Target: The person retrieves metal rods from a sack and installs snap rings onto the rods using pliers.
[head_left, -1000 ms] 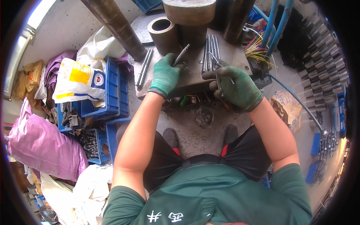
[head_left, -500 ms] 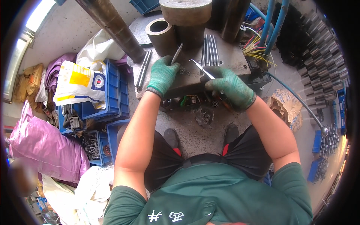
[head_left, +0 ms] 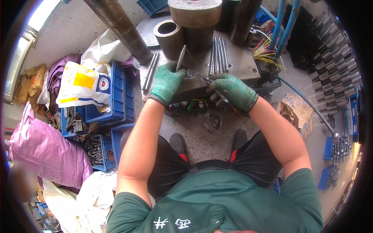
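Observation:
My left hand [head_left: 168, 82], in a green glove, is closed around a slim metal rod [head_left: 181, 58] that stands up tilted above the front of the steel block [head_left: 241, 66]. In my right hand [head_left: 234, 91], also gloved, is a thin hooked metal pick [head_left: 203, 77]. Its tip points left, close to a few small dark rings [head_left: 190, 73] at the block's front edge; whether it touches them I cannot tell. Several metal rods [head_left: 219, 56] lie side by side behind my right hand. A few more rods [head_left: 150, 72] lie left of my left hand.
A thick steel tube [head_left: 167, 37] and a heavy round press head [head_left: 194, 13] stand behind the hands. A steel column [head_left: 120, 31] rises at left. Blue crates [head_left: 118, 93] and a purple sack [head_left: 46, 145] fill the left side. A blue hose [head_left: 307, 103] runs at right.
My right hand has turned and come slightly down and left, bringing the pick's tip down toward the small rings. The rod in my left hand is now more upright.

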### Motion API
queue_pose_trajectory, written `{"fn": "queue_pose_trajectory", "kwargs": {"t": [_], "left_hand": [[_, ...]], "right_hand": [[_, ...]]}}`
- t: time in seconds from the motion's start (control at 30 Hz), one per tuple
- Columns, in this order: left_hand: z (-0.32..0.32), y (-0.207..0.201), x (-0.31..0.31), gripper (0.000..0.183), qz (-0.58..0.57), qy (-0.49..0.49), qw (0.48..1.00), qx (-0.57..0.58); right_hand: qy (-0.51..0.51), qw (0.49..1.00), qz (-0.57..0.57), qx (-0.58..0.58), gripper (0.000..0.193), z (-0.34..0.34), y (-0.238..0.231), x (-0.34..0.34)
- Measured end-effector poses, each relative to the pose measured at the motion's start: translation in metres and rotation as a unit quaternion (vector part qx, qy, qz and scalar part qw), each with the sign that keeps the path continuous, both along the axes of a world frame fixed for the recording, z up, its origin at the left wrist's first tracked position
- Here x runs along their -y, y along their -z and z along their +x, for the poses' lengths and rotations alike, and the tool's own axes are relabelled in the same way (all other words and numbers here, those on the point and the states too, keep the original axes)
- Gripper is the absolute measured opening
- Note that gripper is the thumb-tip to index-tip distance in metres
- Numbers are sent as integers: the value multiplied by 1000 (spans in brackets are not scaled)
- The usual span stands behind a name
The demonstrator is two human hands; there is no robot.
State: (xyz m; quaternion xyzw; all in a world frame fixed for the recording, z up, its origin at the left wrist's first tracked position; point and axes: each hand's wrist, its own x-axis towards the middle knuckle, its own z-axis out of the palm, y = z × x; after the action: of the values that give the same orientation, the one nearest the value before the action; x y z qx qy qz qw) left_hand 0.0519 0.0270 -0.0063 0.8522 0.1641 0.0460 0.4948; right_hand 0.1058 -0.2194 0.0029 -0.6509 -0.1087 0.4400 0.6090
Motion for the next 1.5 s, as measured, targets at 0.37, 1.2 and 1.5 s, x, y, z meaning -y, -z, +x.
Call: {"fn": "queue_pose_trajectory", "kwargs": {"t": [0.37, 1.2, 1.5], "left_hand": [[-19, -6, 2, 13, -404, -28, 914, 3], [-24, -3, 10, 13, -445, -30, 895, -9], [-34, -16, 9, 41, -241, 18, 969, 52]], "right_hand": [[-5, 970, 49, 239, 75, -16, -29, 9], [-42, 656, -116, 745, 61, -11, -24, -1], [28, 831, -85, 549, 47, 2, -26, 14]]}}
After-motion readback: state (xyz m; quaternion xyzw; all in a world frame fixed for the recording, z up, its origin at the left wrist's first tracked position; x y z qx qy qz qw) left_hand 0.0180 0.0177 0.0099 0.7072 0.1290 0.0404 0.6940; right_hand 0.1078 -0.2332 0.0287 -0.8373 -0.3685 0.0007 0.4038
